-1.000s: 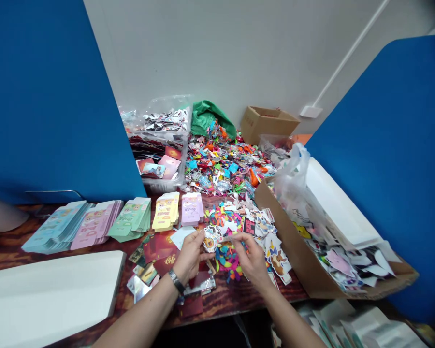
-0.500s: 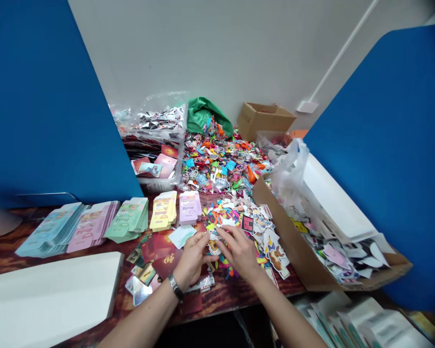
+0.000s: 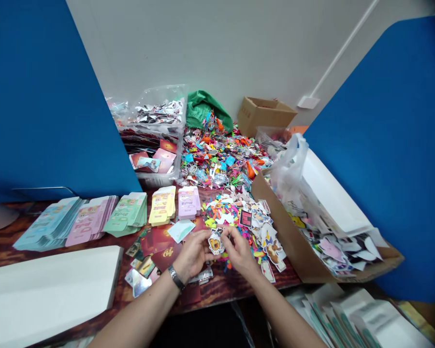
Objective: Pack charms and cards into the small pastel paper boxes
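My left hand, with a watch at the wrist, and my right hand meet over the front of the table. Both pinch a small die-cut sticker with an orange cartoon figure, held between their fingertips. Just beyond them lies a loose heap of stickers and bright small pieces. Under my left hand lie dark red cards and shiny foil cards.
Fanned stacks of flat pastel cartons line the left. A white box sits front left. A cardboard box of stickers with a plastic bag stands right. Clear bins and a colourful pile sit behind, between blue partitions.
My right hand has drawn in from the sticker heap toward my left hand, and both now pinch the one sticker. The view shifted slightly.
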Available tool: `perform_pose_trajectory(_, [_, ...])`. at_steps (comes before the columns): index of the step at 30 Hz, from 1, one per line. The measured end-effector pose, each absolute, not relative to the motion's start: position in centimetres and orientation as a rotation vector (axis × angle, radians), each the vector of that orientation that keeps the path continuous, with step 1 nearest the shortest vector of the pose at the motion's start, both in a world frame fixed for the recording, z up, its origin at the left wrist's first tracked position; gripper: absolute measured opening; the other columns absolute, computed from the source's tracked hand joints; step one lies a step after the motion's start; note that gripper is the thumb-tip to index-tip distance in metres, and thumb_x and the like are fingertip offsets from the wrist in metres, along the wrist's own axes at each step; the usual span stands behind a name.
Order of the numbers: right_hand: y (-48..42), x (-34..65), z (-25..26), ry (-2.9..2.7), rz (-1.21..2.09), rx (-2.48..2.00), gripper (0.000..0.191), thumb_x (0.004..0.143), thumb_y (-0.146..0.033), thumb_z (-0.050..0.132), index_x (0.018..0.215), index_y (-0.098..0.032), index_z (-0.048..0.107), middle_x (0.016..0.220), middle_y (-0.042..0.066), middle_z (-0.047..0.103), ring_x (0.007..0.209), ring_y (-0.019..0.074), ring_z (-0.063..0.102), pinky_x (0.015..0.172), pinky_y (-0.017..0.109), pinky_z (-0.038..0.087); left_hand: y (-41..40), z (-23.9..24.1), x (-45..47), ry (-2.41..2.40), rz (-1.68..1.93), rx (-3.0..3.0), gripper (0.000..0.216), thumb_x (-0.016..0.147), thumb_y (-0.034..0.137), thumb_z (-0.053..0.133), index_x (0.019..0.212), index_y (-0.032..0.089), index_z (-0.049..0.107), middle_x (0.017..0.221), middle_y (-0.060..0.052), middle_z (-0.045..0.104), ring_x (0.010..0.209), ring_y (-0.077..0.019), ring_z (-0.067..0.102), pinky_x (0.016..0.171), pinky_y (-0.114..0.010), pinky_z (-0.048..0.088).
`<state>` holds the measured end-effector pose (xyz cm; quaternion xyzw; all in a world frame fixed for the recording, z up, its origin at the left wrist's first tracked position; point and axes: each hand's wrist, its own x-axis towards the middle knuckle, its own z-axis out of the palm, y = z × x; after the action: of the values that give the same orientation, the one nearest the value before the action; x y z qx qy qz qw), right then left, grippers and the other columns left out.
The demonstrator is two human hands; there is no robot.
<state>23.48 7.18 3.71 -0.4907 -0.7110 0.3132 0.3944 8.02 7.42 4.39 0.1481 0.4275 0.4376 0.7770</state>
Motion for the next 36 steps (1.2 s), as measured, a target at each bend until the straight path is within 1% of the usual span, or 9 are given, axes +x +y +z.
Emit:
perform_pose_trajectory(6, [7.2,24.2,3.3,-2.024,0.451,-1.174,0.023,0.093,-0.028,0.054,0.114,-0.023,0.061,0.141,0.012,0.049,0.126,0.0259,0.051,0.102,0.042,0.046,7.4,4.4,8.1,0.938,1.016,0.313,0.023,0.067,0.029,0.074,0.080,0.013,0.062,0.069,-0.002,0.065,0.059,-0.0135,0.061,0.054,-0.027,0.053])
perform_pose_trajectory(10, [7.2,24.1,2.8,-2.211,0.127,-1.138,0.036,0.092,-0.025,0.056,0.128,-0.021,0.057,0.140,0.016,0.050,0.125,0.0280,0.051,0.100,0.044,0.047,7.6,4.3,8.2,0.944,1.065,0.282,0.026,0.064,0.030,0.075,0.080,0.014,0.061,0.071,-0.002,0.066,0.061,-0.0129,0.061,0.058,-0.027,0.053])
perform_pose_trajectory(14, [7.0,23.5,2.7,-2.154,0.053,-1.091,0.024,0.093,-0.018,0.052,0.114,-0.021,0.063,0.142,0.015,0.048,0.129,0.0275,0.047,0.102,0.045,0.045,7.7,4.0,8.5,0.958,1.069,0.256,0.025,0.064,0.029,0.072,0.081,0.015,0.061,0.075,-0.004,0.067,0.064,-0.0140,0.062,0.061,-0.029,0.053])
perform_pose_trajectory(18, [6.6,23.7,3.4,-2.083,0.311,-1.153,0.014,0.093,-0.020,0.049,0.093,-0.021,0.063,0.144,0.013,0.046,0.133,0.0270,0.043,0.104,0.045,0.042,7.4,3.7,8.9,0.964,1.073,0.299,0.026,0.063,0.032,0.073,0.079,0.016,0.060,0.075,-0.003,0.064,0.067,-0.0146,0.061,0.063,-0.030,0.053])
perform_pose_trajectory(23, [6.9,24.7,3.5,-1.884,0.796,-1.227,0.014,0.093,-0.031,0.053,0.087,-0.022,0.061,0.138,0.011,0.053,0.130,0.0268,0.046,0.108,0.046,0.037,7.0,3.7,9.3,0.954,1.083,0.496,0.032,0.068,0.045,0.074,0.072,0.017,0.059,0.069,0.002,0.057,0.063,-0.0112,0.054,0.059,-0.024,0.047])
perform_pose_trajectory(26, [7.3,24.5,3.2,-1.502,1.128,-1.254,0.021,0.088,-0.042,0.060,0.083,-0.022,0.061,0.123,0.009,0.063,0.112,0.0244,0.059,0.097,0.040,0.046,6.7,3.8,9.1,0.919,1.047,0.667,0.033,0.072,0.048,0.073,0.074,0.016,0.062,0.068,0.002,0.057,0.061,-0.0097,0.050,0.057,-0.021,0.041])
perform_pose_trajectory(30, [7.3,23.5,3.3,-1.009,1.492,-1.160,0.029,0.076,-0.048,0.072,0.084,-0.022,0.061,0.095,0.003,0.067,0.083,0.0167,0.062,0.072,0.028,0.052,6.8,3.6,8.3,0.857,1.021,0.858,0.031,0.066,0.038,0.080,0.086,0.016,0.069,0.080,0.000,0.064,0.074,-0.0125,0.055,0.069,-0.022,0.043])
perform_pose_trajectory(33, [7.2,23.3,3.5,-0.887,1.609,-1.125,0.032,0.071,-0.047,0.077,0.084,-0.022,0.062,0.086,0.001,0.065,0.078,0.0156,0.061,0.068,0.026,0.051,7.2,2.9,7.7,0.869,1.023,0.915,0.028,0.067,0.038,0.079,0.080,0.015,0.070,0.078,-0.001,0.066,0.075,-0.0136,0.056,0.071,-0.023,0.043])
perform_pose_trajectory(36, [7.6,24.6,3.4,-1.019,1.510,-1.200,0.032,0.077,-0.051,0.069,0.090,-0.022,0.062,0.090,0.003,0.066,0.081,0.0171,0.062,0.070,0.029,0.052,7.5,2.1,7.4,0.934,1.051,0.886,0.029,0.068,0.042,0.077,0.072,0.015,0.067,0.069,0.000,0.064,0.065,-0.0113,0.054,0.063,-0.022,0.042])
